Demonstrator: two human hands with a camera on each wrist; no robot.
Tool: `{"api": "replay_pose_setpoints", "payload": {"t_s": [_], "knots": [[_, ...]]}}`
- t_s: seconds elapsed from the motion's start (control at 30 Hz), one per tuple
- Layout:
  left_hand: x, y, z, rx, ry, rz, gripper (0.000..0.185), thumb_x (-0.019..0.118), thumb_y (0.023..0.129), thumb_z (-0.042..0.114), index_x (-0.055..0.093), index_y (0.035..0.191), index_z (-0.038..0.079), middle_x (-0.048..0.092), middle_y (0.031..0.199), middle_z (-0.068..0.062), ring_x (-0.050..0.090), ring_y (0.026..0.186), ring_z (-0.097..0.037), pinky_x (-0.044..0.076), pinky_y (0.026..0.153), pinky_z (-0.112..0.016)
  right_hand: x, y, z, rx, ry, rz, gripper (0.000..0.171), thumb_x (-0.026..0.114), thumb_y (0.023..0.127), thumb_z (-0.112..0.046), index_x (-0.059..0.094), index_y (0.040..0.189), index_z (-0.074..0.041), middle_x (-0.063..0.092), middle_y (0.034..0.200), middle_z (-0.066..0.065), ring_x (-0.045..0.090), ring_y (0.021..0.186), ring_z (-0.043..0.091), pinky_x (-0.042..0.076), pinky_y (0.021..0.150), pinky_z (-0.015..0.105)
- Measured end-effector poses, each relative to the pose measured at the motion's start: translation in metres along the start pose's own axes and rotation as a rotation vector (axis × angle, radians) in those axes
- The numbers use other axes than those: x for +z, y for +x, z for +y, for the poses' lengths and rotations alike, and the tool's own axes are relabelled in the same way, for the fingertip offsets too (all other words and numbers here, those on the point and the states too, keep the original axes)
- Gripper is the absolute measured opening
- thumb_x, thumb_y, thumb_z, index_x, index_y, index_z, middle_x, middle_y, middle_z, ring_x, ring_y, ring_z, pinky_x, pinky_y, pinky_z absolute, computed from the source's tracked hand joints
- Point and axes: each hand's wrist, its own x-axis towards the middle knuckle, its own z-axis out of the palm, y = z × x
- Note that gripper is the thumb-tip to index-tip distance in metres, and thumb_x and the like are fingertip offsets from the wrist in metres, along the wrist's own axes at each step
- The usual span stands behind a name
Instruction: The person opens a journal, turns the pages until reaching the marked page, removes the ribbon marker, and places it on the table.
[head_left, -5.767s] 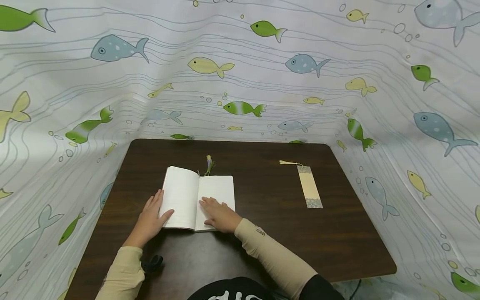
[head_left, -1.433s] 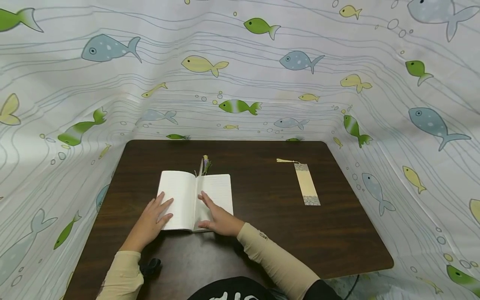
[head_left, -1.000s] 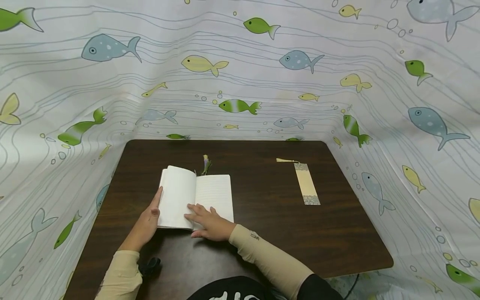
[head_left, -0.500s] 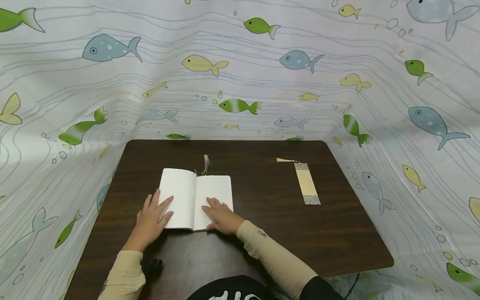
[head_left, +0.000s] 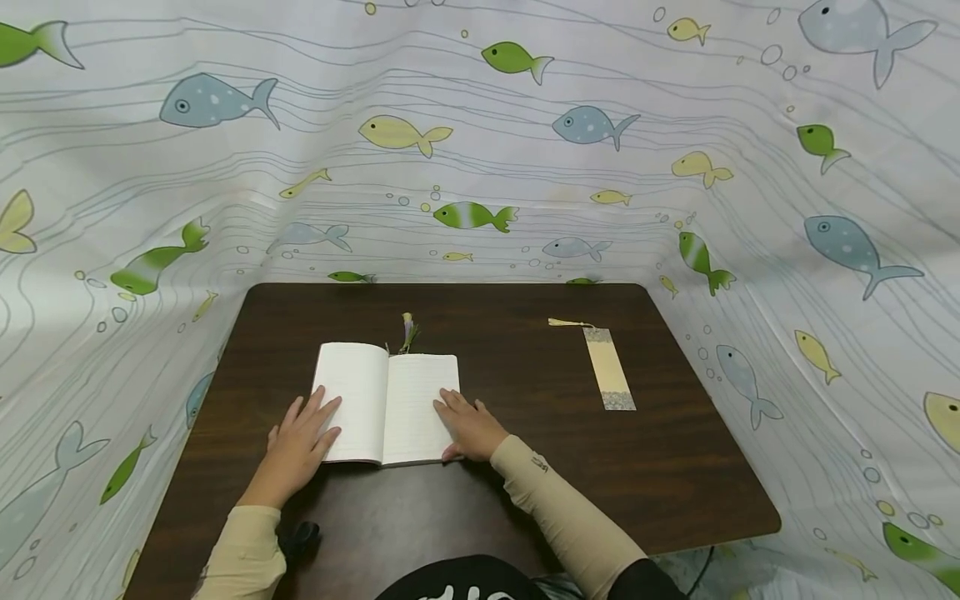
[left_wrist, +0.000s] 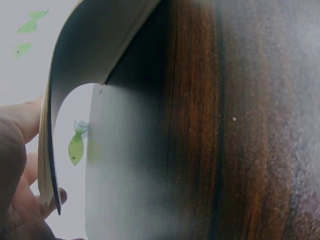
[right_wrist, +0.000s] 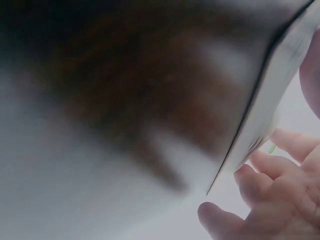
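A notebook [head_left: 356, 379] lies open on the dark wooden table, with pale, faintly lined pages. My left hand [head_left: 296, 442] rests at its left edge, index finger and thumb on the left page, the other fingers reaching past the edge. In the left wrist view the cover [left_wrist: 75, 50] curves up away from the tabletop. Fingers of my right hand [head_left: 472, 429] lie extended over the outer edge of the right page. The right wrist view shows that hand along the page side of the notebook's edge [right_wrist: 265, 110]. A purple and green tassel [head_left: 408, 329] sticks out beyond the notebook's top.
A cream bookmark [head_left: 609, 367] with patterned ends and a pale tassel lies on the right part of the table [head_left: 540, 467]. Fish-printed sheeting [head_left: 480, 167] surrounds the table at the back and sides. A small black object [head_left: 302, 537] is beside my left wrist.
A page that stood upright 1.4 seconds ago turned over to the left. My left hand slipped off the page, then returned onto it. My right hand moved rightward to the right page's outer edge.
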Motion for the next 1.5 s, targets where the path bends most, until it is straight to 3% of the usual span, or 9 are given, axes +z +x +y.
{"api": "replay_pose_setpoints", "payload": {"t_s": [0.23, 0.43, 0.67, 0.87, 1.0, 1.23, 1.37, 1.43, 1.5], "knots": [[0.001, 0.001, 0.000, -0.015, -0.002, -0.005, 0.054, 0.053, 0.107, 0.032, 0.042, 0.155, 0.009, 0.020, 0.166, -0.022, 0.014, 0.147, -0.055, 0.015, 0.101, -0.085, -0.001, -0.002, -0.002, -0.022, -0.109, 0.091, 0.095, 0.075, 0.077, -0.056, 0.042, 0.155, -0.011, 0.036, 0.163, 0.010, 0.034, 0.150, 0.022, 0.041, 0.108, 0.060], [0.001, 0.000, 0.001, -0.023, -0.009, -0.004, 0.054, 0.053, 0.107, 0.031, 0.043, 0.154, 0.008, 0.020, 0.166, -0.023, 0.014, 0.147, -0.055, 0.015, 0.101, -0.085, 0.003, 0.000, -0.002, -0.011, -0.192, 0.162, 0.087, 0.070, 0.081, -0.058, 0.048, 0.152, -0.014, 0.042, 0.159, 0.009, 0.039, 0.146, 0.023, 0.043, 0.107, 0.059], [0.001, 0.000, -0.001, -0.022, -0.005, 0.005, 0.054, 0.054, 0.106, 0.031, 0.043, 0.153, 0.007, 0.021, 0.165, -0.025, 0.015, 0.146, -0.056, 0.016, 0.100, -0.086, 0.009, 0.003, -0.004, 0.135, -0.172, 0.173, 0.109, 0.069, 0.081, -0.064, 0.027, 0.159, -0.001, 0.030, 0.164, 0.017, 0.032, 0.149, 0.035, 0.039, 0.109, 0.065], [0.001, -0.001, -0.002, -0.018, -0.010, 0.007, 0.054, 0.054, 0.106, 0.031, 0.043, 0.153, 0.007, 0.022, 0.165, -0.025, 0.016, 0.146, -0.057, 0.016, 0.100, -0.086, 0.008, 0.006, -0.007, 0.153, -0.155, 0.208, 0.120, 0.071, 0.079, -0.063, 0.013, 0.159, 0.006, 0.024, 0.165, 0.020, 0.023, 0.153, 0.033, 0.027, 0.116, 0.064], [0.001, -0.001, -0.002, -0.012, -0.016, 0.003, 0.054, 0.053, 0.107, 0.032, 0.043, 0.154, 0.008, 0.021, 0.165, -0.024, 0.016, 0.146, -0.057, 0.016, 0.099, -0.086, 0.001, 0.007, -0.014, 0.116, -0.023, 0.254, 0.116, 0.078, 0.082, -0.048, 0.010, 0.159, 0.006, 0.023, 0.165, 0.020, 0.022, 0.154, 0.032, 0.025, 0.117, 0.064], [0.002, 0.000, -0.001, -0.007, -0.017, 0.003, 0.054, 0.052, 0.107, 0.034, 0.044, 0.153, 0.008, 0.021, 0.165, -0.024, 0.016, 0.146, -0.056, 0.017, 0.100, -0.085, -0.013, 0.003, -0.037, -0.007, 0.513, 0.398, 0.103, 0.072, 0.096, -0.025, -0.004, 0.159, 0.006, 0.029, 0.160, 0.029, 0.033, 0.148, 0.037, 0.027, 0.117, 0.059], [0.001, 0.000, 0.001, -0.007, -0.031, 0.008, 0.053, 0.050, 0.108, 0.035, 0.044, 0.153, 0.007, 0.022, 0.165, -0.024, 0.016, 0.146, -0.056, 0.017, 0.100, -0.085, -0.014, 0.003, -0.047, -0.125, 0.816, 0.373, 0.095, 0.059, 0.105, -0.028, -0.014, 0.160, -0.003, 0.025, 0.164, 0.021, 0.030, 0.150, 0.032, 0.031, 0.118, 0.049], [0.000, 0.000, 0.001, -0.010, -0.046, 0.016, 0.051, 0.047, 0.109, 0.034, 0.045, 0.152, 0.007, 0.022, 0.164, -0.025, 0.016, 0.146, -0.057, 0.016, 0.100, -0.085, -0.012, 0.005, -0.051, -0.189, 0.842, 0.311, 0.092, 0.055, 0.106, -0.032, -0.015, 0.160, -0.007, 0.023, 0.167, 0.013, 0.028, 0.152, 0.026, 0.030, 0.120, 0.044], [-0.001, -0.001, 0.001, -0.014, -0.065, 0.019, 0.050, 0.042, 0.110, 0.035, 0.045, 0.152, 0.007, 0.022, 0.165, -0.025, 0.016, 0.146, -0.057, 0.015, 0.100, -0.085, -0.008, 0.007, -0.054, -0.238, 0.781, 0.238, 0.090, 0.056, 0.106, -0.033, -0.009, 0.162, -0.007, 0.021, 0.168, 0.009, 0.027, 0.152, 0.023, 0.030, 0.120, 0.040]]}}
